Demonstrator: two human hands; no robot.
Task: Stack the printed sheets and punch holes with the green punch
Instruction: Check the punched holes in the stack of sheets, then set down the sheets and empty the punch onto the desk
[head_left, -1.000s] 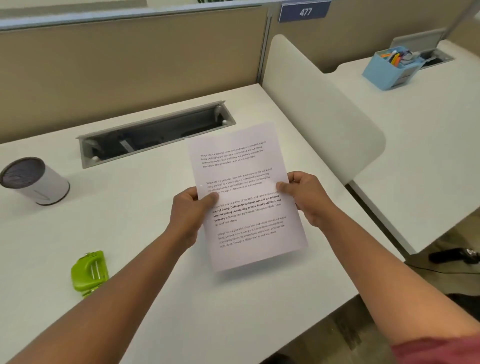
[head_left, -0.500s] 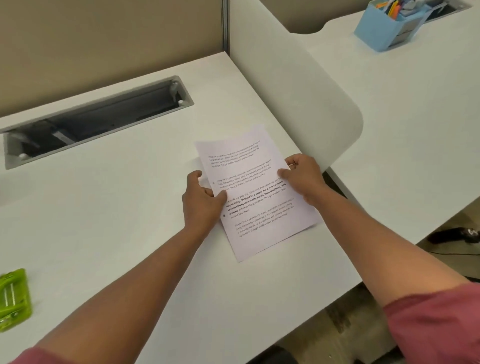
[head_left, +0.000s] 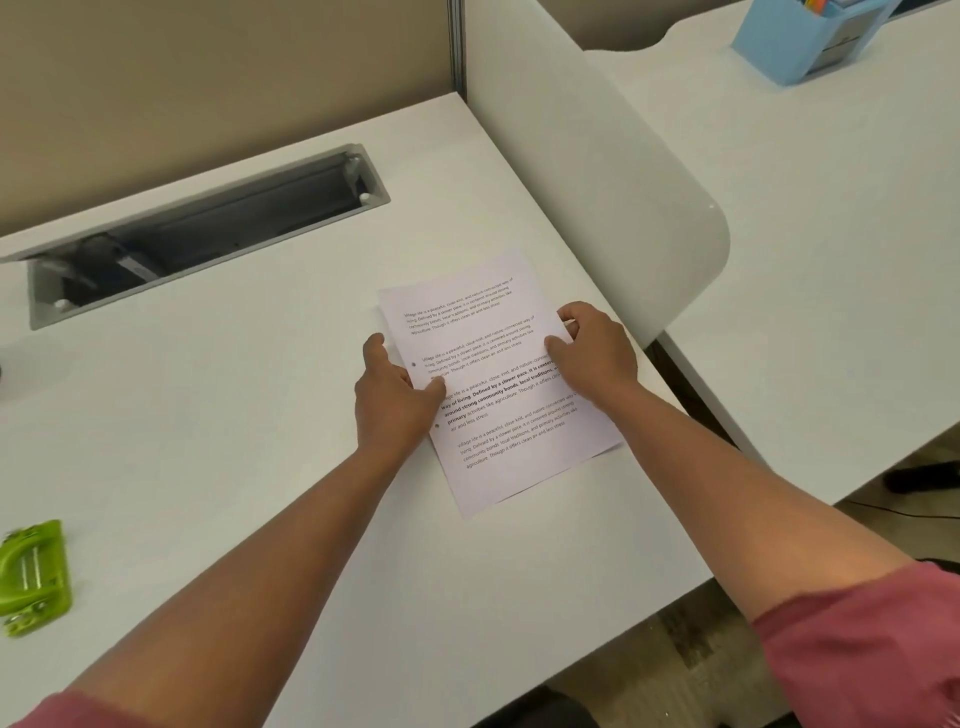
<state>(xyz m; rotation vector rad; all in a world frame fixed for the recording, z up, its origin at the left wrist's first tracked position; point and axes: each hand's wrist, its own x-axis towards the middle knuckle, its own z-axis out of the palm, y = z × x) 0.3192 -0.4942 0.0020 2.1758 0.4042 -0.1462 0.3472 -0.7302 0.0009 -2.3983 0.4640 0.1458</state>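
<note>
Desk edge: the desk (head_left: 218, 415) ends just right of the sheets, where a white divider (head_left: 597, 171) rises; its front edge runs diagonally below the forearms.
Open room: bare top spreads left of the sheets as far as the punch; a cable slot (head_left: 208, 228) lies behind, well apart from the paper.
Next desk: a blue organiser (head_left: 800, 41) sits at its far end.
Sheets: the sheets (head_left: 498, 384) lie flat on the desk near its right edge, turned a little anticlockwise. Four blocks of black text show, one partly bold. Two dark round marks sit near the left margin. How many sheets are in the pile cannot be told.
Punch: the punch (head_left: 34, 577) is bright green, at the far left of the view, well apart from the paper and partly cut off.
Left hand: the left hand (head_left: 395, 400) pinches the left margin, thumb on top, fingers curled at the edge.
Right hand: the right hand (head_left: 597, 353) clasps the right margin, thumb on the print, fingers wrapped round the edge.
Arms: both reach forward, red sleeves pushed up.
</note>
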